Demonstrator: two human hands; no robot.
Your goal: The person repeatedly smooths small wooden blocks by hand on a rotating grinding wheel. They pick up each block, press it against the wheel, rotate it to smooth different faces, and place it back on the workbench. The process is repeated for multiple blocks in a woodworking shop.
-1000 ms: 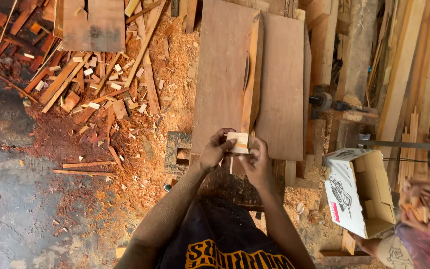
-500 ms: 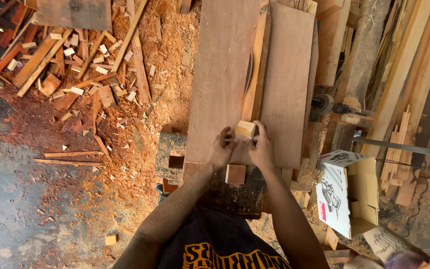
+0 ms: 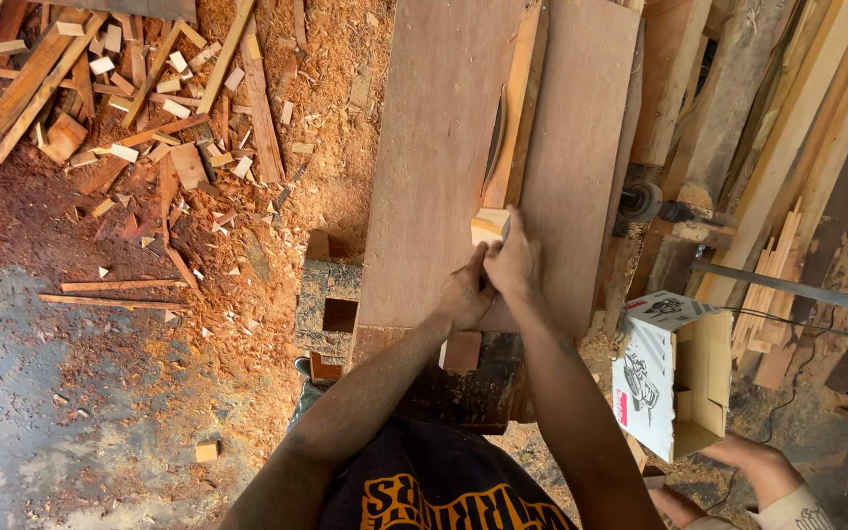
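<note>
A small pale wooden block [image 3: 489, 225] rests on the brown table-saw top [image 3: 434, 177], right at the near end of the saw blade [image 3: 494, 147] and against the long wooden fence strip [image 3: 522, 98]. My right hand [image 3: 515, 263] presses on the block from behind and the right side. My left hand [image 3: 464, 292] grips it from the near left, with both hands touching each other. The block's near part is hidden under my fingers.
Sawdust and several offcuts litter the floor at left [image 3: 149, 128]. Planks lean at right [image 3: 797, 147]. An open cardboard box [image 3: 674, 373] stands at lower right, with another person's hand [image 3: 748, 466] below it. A concrete block [image 3: 331, 304] sits beside the table.
Both hands have slid the block forward along the fence toward the blade. The camera has moved closer over the table.
</note>
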